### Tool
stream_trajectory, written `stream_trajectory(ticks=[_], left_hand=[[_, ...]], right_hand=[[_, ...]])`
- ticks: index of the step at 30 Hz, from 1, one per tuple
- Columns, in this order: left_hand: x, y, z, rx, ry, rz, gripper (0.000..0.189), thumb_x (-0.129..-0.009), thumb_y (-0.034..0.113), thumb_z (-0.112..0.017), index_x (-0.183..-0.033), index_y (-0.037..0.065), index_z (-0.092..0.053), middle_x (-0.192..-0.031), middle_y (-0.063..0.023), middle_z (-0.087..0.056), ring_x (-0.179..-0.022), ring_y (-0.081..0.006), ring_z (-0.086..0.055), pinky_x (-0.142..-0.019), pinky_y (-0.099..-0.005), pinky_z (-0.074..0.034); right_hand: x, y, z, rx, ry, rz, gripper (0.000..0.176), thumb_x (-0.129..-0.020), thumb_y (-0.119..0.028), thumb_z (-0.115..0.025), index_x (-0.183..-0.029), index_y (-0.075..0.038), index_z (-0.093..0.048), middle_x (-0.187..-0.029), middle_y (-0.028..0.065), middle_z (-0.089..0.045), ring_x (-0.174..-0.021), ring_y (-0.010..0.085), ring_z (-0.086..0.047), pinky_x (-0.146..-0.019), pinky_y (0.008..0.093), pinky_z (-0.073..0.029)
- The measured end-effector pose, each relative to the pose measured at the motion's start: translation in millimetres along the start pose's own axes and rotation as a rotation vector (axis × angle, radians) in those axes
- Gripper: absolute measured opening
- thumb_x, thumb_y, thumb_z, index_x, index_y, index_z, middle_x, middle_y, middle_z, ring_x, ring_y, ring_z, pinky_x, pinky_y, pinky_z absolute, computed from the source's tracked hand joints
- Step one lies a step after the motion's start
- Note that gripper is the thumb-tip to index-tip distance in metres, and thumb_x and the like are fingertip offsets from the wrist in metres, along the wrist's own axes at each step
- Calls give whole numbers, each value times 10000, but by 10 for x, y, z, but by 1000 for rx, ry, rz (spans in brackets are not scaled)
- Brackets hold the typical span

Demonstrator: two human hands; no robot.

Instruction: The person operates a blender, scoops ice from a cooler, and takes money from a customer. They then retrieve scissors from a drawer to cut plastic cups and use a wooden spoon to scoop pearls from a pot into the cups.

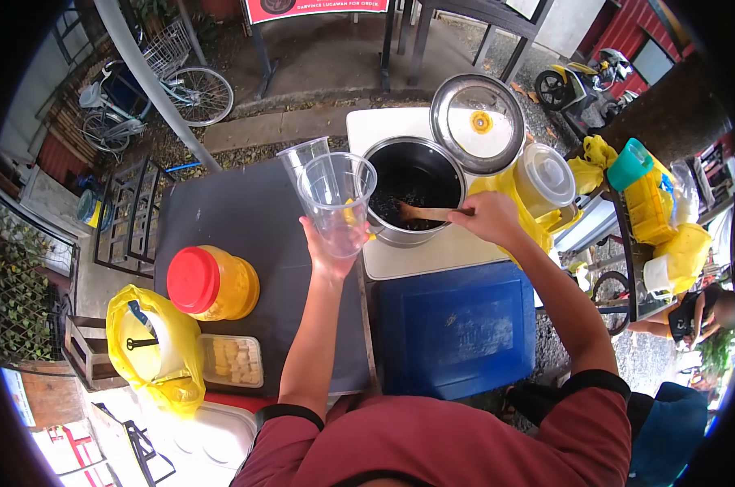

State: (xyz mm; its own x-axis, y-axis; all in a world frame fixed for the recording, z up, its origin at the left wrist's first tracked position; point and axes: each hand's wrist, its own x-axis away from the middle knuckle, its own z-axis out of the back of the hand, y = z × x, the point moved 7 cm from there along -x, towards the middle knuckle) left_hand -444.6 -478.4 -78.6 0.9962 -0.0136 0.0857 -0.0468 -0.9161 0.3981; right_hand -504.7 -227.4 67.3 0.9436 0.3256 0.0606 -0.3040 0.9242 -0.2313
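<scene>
My left hand (327,253) is wrapped round two clear plastic cups: a front cup (335,199) and another cup (304,152) leaning out behind it. Both are held above the dark table, just left of a metal pot (406,236). Inside the pot is a dark, nearly black content (412,174). My right hand (495,217) grips the handle of a wooden spoon (426,213) over the pot's right rim. The spoon's head dips into the dark content, so its tip is hidden.
A glass lid (497,91) lies behind the pot, beside a lidded white container (546,174). A blue plastic lid (456,329) sits in front. Leftward stand a red-capped jar (194,280), a yellow-bagged bucket (181,357) and a tub of pale cubes (232,361).
</scene>
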Motion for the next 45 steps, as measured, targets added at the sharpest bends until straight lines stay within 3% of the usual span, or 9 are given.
stream_trajectory(ticks=[2, 5, 11, 16, 23, 30, 34, 38, 45], left_hand=[[5, -7, 29, 3, 2, 8, 1072, -692, 897, -379, -1366, 63, -398, -1224, -134, -537, -934, -321, -590, -784, -419, -482], [65, 70, 30, 115, 15, -11, 954, -751, 767, -533, -1377, 59, -396, -1329, -216, -475, -990, -326, -598, -786, -396, -529], [265, 548, 63, 69, 39, -103, 771, -851, 662, -509, -1304, 42, -442, -1288, -216, -513, -884, -345, -639, -723, -423, -570], [496, 679, -218, 13, -70, -56, 587, -926, 586, -443, -1351, 185, -387, -1216, -213, -544, -804, -342, -659, -659, -455, -587], [517, 561, -212, -277, 67, 32, 736, -899, 658, -407, -1412, 148, -268, -1149, -202, -543, -742, -345, -679, -595, -429, -600], [416, 484, -474, -467, 33, 100, 769, -903, 662, -394, -1423, 125, -211, -1296, -256, -470, -770, -337, -679, -633, -401, -595], [265, 346, -686, -529, -53, 171, 796, -899, 669, -379, -1440, 125, -167, -1287, -349, -428, -765, -330, -679, -668, -432, -593], [114, 176, -919, -468, -105, 191, 787, -911, 661, -326, -1438, 89, -204, -1105, -194, -576, -739, -350, -671, -652, -484, -569], [-66, -102, -909, -330, -244, 269, 876, -861, 715, -380, -1451, 95, -191, -1138, -213, -535, -744, -352, -665, -703, -506, -561]], right_hand=[[97, 121, -46, -120, -44, -84, 401, -774, -483, -687, -780, -85, -727, -662, 85, -659, -643, 248, -646, -594, 372, -478], [209, 330, -229, -359, -90, -175, 438, -789, -496, -693, -755, -60, -712, -596, 48, -615, -543, 167, -582, -531, 319, -430], [371, 436, -459, -790, -73, -275, 438, -817, -465, -699, -734, -35, -681, -538, -20, -520, -478, 62, -418, -460, 252, -309], [491, 487, -458, -850, 20, -279, 444, -818, -458, -699, -731, -23, -672, -535, -22, -517, -486, 55, -412, -458, 249, -294], [553, 646, -575, -923, 50, -319, 435, -822, -445, -700, -689, -35, -647, -533, -20, -516, -485, 52, -416, -456, 241, -285], [665, 625, -181, -1062, 118, -349, 395, -838, -427, -698, -743, -48, -646, -544, -28, -510, -466, 31, -387, -442, 217, -261], [619, 579, 335, -968, 284, -275, 333, -841, -359, -716, -787, -37, -651, -571, -19, -544, -486, 32, -437, -453, 212, -286], [609, 382, 810, -802, 537, -73, 219, -855, -228, -710, -812, -26, -637, -599, -11, -568, -574, 59, -528, -530, 225, -386], [751, 156, 1218, -512, 740, 73, 197, -838, -232, -715, -807, -61, -621, -605, 12, -570, -555, 71, -503, -518, 251, -384]])
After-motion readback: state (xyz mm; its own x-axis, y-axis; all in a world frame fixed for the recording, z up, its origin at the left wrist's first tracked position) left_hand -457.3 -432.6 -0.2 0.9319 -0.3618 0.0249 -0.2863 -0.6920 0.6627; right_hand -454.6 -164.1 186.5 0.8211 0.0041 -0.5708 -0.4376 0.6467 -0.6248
